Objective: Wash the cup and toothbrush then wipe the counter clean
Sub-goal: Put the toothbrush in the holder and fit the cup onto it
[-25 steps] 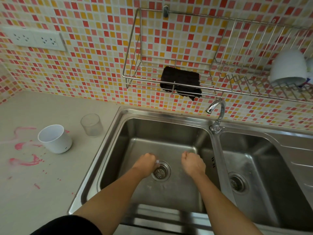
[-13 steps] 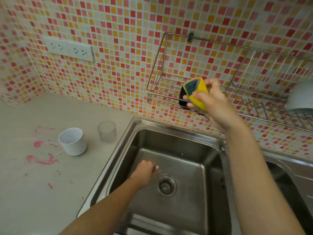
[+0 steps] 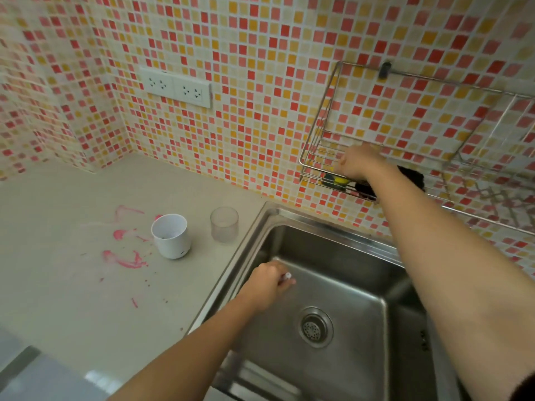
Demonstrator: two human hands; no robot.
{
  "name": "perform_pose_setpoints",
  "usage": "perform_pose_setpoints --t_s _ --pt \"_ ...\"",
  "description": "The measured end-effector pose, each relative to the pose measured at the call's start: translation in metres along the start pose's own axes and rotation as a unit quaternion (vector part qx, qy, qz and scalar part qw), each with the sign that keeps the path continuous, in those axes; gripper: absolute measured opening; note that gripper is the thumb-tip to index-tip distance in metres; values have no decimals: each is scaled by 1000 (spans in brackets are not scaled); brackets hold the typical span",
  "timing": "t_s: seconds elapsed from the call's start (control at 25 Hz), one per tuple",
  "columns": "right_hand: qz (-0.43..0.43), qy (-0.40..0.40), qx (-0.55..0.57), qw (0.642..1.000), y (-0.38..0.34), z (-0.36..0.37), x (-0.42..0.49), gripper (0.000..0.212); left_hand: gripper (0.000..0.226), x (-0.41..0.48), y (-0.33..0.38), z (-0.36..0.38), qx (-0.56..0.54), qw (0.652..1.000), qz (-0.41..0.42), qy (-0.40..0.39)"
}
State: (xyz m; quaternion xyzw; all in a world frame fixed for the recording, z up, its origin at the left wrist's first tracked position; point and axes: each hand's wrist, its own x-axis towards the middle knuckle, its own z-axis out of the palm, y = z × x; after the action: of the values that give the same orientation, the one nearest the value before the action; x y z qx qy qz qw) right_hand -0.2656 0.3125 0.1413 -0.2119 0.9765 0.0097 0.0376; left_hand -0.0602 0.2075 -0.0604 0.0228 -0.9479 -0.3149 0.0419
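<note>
Right hand (image 3: 359, 164) has dropped to the wire rack (image 3: 320, 114), over the yellow sponge (image 3: 335, 179) — grip cannot be told. Left hand (image 3: 270, 282) curls round the toothbrush (image 3: 287, 275) inside the sink (image 3: 347, 285) — white end points right, shaft hidden.

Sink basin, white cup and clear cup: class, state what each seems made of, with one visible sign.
Sink basin: likely brushed stainless steel, soft grey reflections. White cup: probably matte plastic, perhaps ceramic; opaque, thin rim. Clear cup: frosted plastic or glass; counter shows through.

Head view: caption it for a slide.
Left hand grips toothbrush over sink; right hand reaches the sponge in the rack.
</note>
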Motion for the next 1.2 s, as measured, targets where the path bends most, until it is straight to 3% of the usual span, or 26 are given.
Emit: perform_pose_setpoints --t_s 0.16,0.24,0.32,0.4,0.48,0.6,0.68,0.84,0.96,1.12,1.2 --pt "-22 -74 40 996 9 -11 -4 43 33 1 1 0 -3 1000 -20 -1" --pt "-16 -71 71 995 14 -9 -5 45 33 0 5 0 -8 1000 -24 -2" --pt "-34 -50 94 994 17 -9 -5 32 31 -1 9 -5 -10 1000 -19 2" --pt "-46 -19 125 991 18 -12 -3 17 30 -3 9 -11 -12 1000 -17 15" --pt "-40 24 130 990 16 -16 2 21 30 -5 6 -14 -16 999 -17 30" --pt "-9 199 107 974 11 -16 10 27 28 -9 0 -15 -11 999 -20 44" --pt "-50 239 104 964 7 -13 10 34 27 -11 -2 -13 -13 998 -24 50" --pt "-117 73 59 989 4 -2 6 20 25 -14 -5 -15 -7 998 -28 61" --pt "-132 48 38 989 8 0 3 23 29 -16 -5 -16 -9 997 -27 68" --pt "-101 -53 76 991 14 -1 -1 55 29 -18 -7 -15 -39 997 -30 67" --pt "-81 -28 147 985 12 0 -6 72 27 -20 -7 -16 -61 996 -38 55"
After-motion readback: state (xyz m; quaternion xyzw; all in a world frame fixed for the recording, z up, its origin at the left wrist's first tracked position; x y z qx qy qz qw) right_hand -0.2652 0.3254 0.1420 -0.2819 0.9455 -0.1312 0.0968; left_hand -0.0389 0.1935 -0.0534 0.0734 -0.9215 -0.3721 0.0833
